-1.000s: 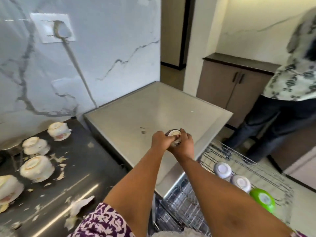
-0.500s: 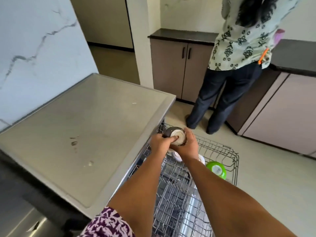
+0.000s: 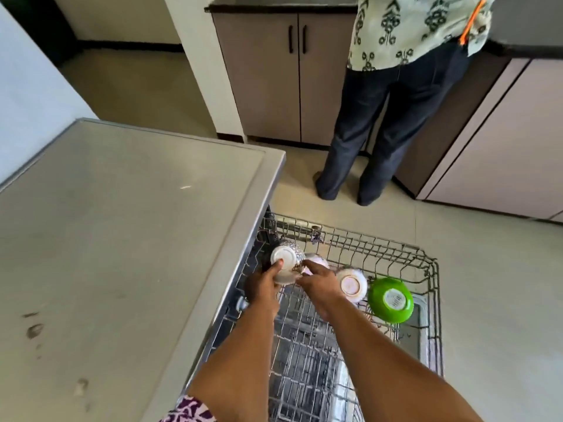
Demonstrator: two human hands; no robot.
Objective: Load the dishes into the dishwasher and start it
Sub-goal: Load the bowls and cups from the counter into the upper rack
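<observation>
Currently, both hands are holding a small inverted bowl (image 3: pixel 285 259) over the far left corner of the pulled-out dishwasher rack (image 3: pixel 432 287). The left hand (image 3: pixel 262 288) is gripping its near rim, thumb pressing on the white base; the right hand (image 3: pixel 318 284) is touching its right side with fingers (image 3: pixel 310 266) curled together. Two more inverted bowls, a white one (image 3: pixel 352 284) and a green one (image 3: pixel 391 300), are sitting in the rack just right of the hands

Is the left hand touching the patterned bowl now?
Touching. The head view shows the left hand gripping the upturned patterned bowl, thumb on its white base.
</observation>
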